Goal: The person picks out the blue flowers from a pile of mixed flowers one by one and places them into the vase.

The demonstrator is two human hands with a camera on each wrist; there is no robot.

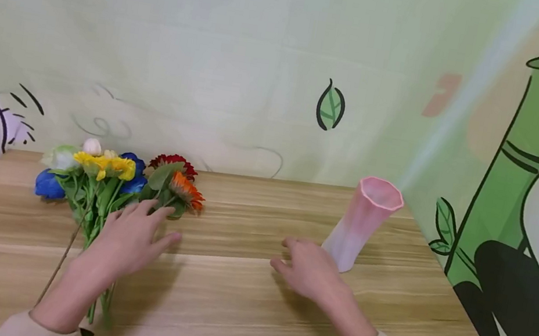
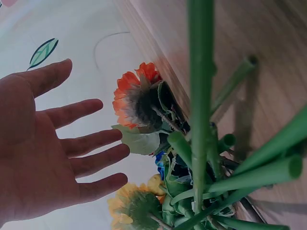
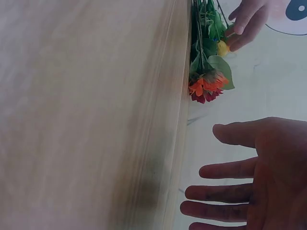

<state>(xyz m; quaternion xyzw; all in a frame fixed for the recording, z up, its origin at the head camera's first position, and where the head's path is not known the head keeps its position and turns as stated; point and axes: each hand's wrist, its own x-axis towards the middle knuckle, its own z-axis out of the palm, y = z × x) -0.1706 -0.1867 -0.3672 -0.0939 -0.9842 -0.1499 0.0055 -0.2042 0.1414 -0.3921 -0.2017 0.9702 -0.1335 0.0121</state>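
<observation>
On the left of the table lies a bunch of flowers, with a yellow flower [image 1: 103, 164], blue flowers [image 1: 50, 184], a white flower [image 1: 61, 157], a dark red flower [image 1: 176, 165] and an orange flower [image 1: 186, 190]. My left hand [image 1: 131, 240] hovers over their green stems [image 2: 201, 120], fingers spread and holding nothing. A pink and white vase [image 1: 364, 221] stands upright on the right, its mouth facing up. Just left of its base is my right hand [image 1: 308, 271], fingers extended and holding nothing; whether it touches the vase I cannot tell. The right wrist view shows that palm [image 3: 278, 177] bare.
The wooden table [image 1: 226, 308] runs back to a printed cloth backdrop [image 1: 263, 73]. A side panel with bamboo and a panda drawing [image 1: 533, 204] borders the table's right edge. Stem ends point toward the near edge, under my left forearm.
</observation>
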